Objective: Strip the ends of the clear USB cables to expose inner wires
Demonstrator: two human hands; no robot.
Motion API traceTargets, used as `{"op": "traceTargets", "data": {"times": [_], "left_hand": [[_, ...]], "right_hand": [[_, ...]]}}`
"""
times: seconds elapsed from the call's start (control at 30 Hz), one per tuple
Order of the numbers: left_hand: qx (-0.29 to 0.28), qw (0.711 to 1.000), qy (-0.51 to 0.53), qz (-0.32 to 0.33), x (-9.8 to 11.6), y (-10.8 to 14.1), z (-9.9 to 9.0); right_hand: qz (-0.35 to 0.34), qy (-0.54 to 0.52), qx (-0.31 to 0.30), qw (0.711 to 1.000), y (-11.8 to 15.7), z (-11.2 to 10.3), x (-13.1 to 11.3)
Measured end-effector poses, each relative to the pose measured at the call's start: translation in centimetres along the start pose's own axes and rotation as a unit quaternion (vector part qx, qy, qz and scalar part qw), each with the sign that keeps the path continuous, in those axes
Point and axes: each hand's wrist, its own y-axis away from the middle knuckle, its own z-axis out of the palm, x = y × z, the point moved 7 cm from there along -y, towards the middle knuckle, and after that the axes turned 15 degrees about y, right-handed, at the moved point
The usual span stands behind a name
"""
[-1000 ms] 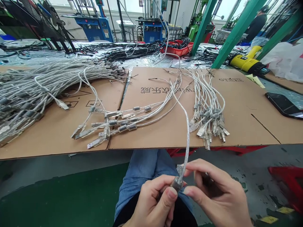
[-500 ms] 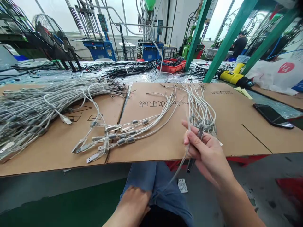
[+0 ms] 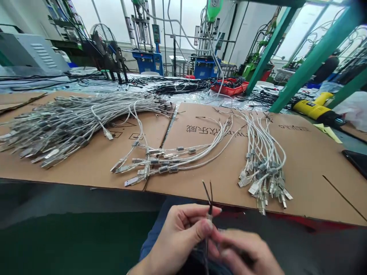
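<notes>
My left hand [image 3: 179, 235] pinches a cable [image 3: 210, 214] just below its end, where thin dark wires fork upward. Close against it, my right hand [image 3: 243, 250] is closed, its fingertips at the cable below the left thumb. Motion blurs the right fingers, and what lies inside them is hidden. Both hands are over my lap, in front of the cardboard's edge. On the cardboard [image 3: 212, 183] lie a small group of pale USB cables [image 3: 197, 158] in the middle and a thicker bunch of USB cables [image 3: 265, 164] at the right, plugs toward me.
A large pile of USB cables [image 3: 77, 118] covers the left cardboard. Behind are black cables [image 3: 180, 87], a red tray [image 3: 229, 88], a fan [image 3: 104, 47] and a yellow heat gun [image 3: 314, 110]. A green post [image 3: 309, 61] rises at the right; a phone [image 3: 355, 162] lies nearby.
My left hand has risen from my lap and grips the cable's end. My right hand, which held the cable and a slim dark tool, has moved down and left beside it. The view has swung left.
</notes>
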Motion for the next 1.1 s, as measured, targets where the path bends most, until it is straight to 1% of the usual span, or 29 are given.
{"op": "traceTargets", "data": {"times": [0.07, 0.1, 0.13, 0.2, 0.37, 0.47, 0.53, 0.67, 0.77, 0.9, 1.1], "left_hand": [[-0.011, 0.998, 0.042, -0.039, -1.7, 0.1, 0.2], [-0.016, 0.997, 0.056, -0.057, -2.4, 0.2, 0.3], [-0.02, 0.995, 0.066, -0.07, -3.0, 0.3, 0.4], [-0.02, 0.994, 0.074, -0.079, -3.6, 0.4, 0.5], [-0.008, 0.994, 0.077, -0.072, -3.2, 0.6, 0.7], [-0.023, 0.991, 0.094, -0.087, -3.5, 0.9, 0.9], [-0.045, 0.988, 0.111, -0.099, -3.9, 1.1, 1.0], [-0.075, 0.981, 0.136, -0.113, -4.6, 1.2, 1.0], [-0.075, 0.979, 0.152, -0.112, -4.8, 1.0, 0.9], [-0.062, 0.978, 0.164, -0.116, -4.7, 1.0, 0.9], [-0.028, 0.973, 0.162, -0.162, -4.6, 1.5, 1.1]], "right_hand": [[0.028, -0.03, 0.081, 0.996, -0.1, -1.9, -0.2], [0.035, -0.05, 0.108, 0.992, -0.2, -2.4, -0.4], [0.043, -0.071, 0.113, 0.99, -0.5, -2.5, -0.6], [0.052, -0.123, 0.114, 0.985, -1.0, -2.2, -0.9], [0.069, -0.241, 0.097, 0.963, -1.6, -0.9, -0.7], [0.071, -0.293, 0.078, 0.95, -1.6, -0.5, -0.7], [0.078, -0.319, 0.074, 0.942, -1.5, -0.5, -0.7], [0.088, -0.348, 0.071, 0.931, -1.5, -0.3, -0.8], [0.093, -0.358, 0.071, 0.927, -1.4, -0.2, -0.7], [0.109, -0.365, 0.071, 0.922, -1.5, -0.2, -0.3], [0.139, -0.374, 0.06, 0.915, -1.6, -0.1, 0.2]]}}
